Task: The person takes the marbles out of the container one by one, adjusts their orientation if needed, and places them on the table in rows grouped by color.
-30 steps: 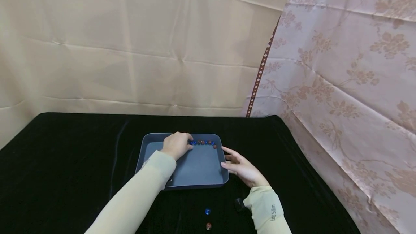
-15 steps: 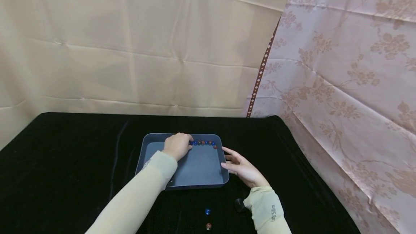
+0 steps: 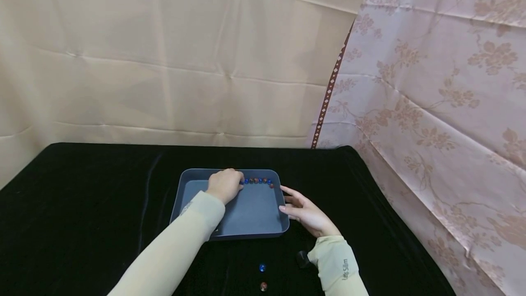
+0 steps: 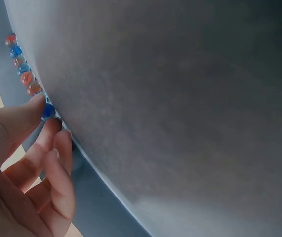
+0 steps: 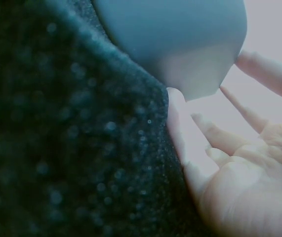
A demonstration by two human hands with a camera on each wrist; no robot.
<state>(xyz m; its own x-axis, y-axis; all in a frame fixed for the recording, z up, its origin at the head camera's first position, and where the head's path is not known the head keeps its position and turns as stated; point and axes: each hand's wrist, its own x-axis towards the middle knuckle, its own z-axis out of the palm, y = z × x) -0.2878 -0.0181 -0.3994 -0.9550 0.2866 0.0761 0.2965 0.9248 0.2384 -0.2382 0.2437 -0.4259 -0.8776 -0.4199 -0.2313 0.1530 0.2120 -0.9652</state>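
A blue-grey rectangular tray (image 3: 250,214) sits on the black cloth. Along its far wall runs a row of glass marbles (image 3: 256,180), blue and orange-red, with one more marble (image 3: 271,186) just in front of the row's right end. My left hand (image 3: 225,185) reaches into the tray at the row's left end. In the left wrist view its thumb and index finger pinch a blue marble (image 4: 48,111) close against the row. My right hand (image 3: 306,214) lies at the tray's right side, fingers spread and fairly straight, fingertips touching the outer wall.
A blue marble (image 3: 262,267) and a reddish-brown marble (image 3: 264,286) lie on the black cloth (image 3: 102,209) in front of the tray. A small black object (image 3: 302,259) is beside the right sleeve. Curtains hang behind the table and on the right.
My left hand has edged very slightly right along the row of marbles. The right hand and the tray have stayed in place.
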